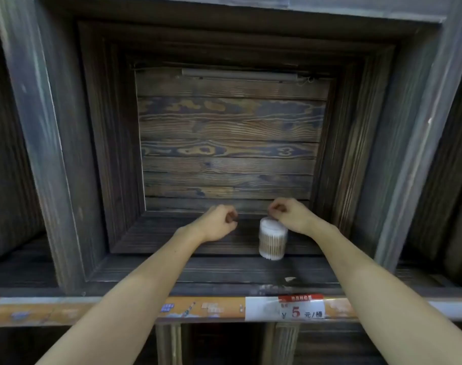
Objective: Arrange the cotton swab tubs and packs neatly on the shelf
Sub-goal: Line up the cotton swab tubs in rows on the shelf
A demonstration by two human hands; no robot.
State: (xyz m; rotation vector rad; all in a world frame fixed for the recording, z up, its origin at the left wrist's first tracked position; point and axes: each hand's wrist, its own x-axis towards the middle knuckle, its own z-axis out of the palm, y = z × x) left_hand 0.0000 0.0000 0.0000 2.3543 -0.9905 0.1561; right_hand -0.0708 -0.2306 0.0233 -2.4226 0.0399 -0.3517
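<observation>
Your view is dim overall; light reaches the back panel (229, 143) of the shelf from the front, leaving side bays near black. Frame posts bow outward at the edges. Detail is soft throughout, and the price label (301, 309) reads blurred.

one cotton swab tub (273, 239), two hands, one price tag (301, 308), one shelf (198, 270)
</observation>
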